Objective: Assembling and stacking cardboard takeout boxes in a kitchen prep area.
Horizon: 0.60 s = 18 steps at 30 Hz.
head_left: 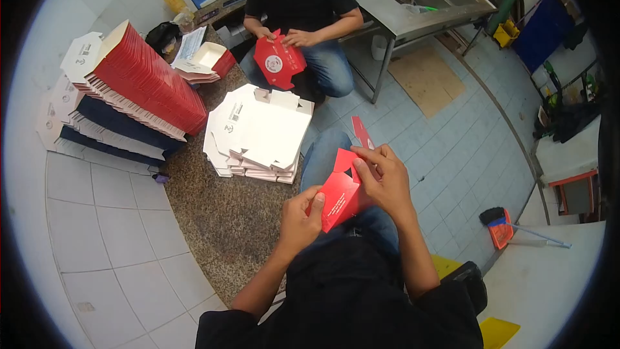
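Observation:
Above my lap I hold a red cardboard box [338,195], partly folded, with white print on its side. My left hand [301,221] grips its left end, thumb pressed on the printed panel. At the other end my right hand [385,179] pinches a folded flap near a dark cut-out. One more red flap stands up beyond my right fingers. On the stone counter to my left lies a pile of flat white box blanks [261,126]. Neither hand touches that pile.
A tall stack of nested red boxes [145,81] leans at the counter's far left, beside dark blue ones [119,119]. Across from me a seated person handles a red box blank [279,61]. A metal sink table [426,22] stands behind; a dustpan [500,234] lies right.

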Motion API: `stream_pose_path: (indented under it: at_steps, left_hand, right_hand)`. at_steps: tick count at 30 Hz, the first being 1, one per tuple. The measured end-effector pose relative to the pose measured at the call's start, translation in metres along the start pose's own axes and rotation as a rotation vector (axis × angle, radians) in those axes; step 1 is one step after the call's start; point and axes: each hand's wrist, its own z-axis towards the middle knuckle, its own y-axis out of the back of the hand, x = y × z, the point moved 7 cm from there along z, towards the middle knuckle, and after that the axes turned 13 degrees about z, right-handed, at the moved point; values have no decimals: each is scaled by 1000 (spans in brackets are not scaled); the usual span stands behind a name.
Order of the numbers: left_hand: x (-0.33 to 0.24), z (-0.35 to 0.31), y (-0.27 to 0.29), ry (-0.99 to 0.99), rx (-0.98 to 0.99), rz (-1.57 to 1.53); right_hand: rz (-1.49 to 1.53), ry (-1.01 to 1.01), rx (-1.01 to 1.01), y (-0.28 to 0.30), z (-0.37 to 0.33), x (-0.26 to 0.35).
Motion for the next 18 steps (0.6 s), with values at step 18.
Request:
stream_pose_path:
  at_steps: [18]
  left_hand:
    - [-47, 18, -1, -78, 31, -212]
  right_hand:
    - [-37, 233, 469, -6, -25, 64]
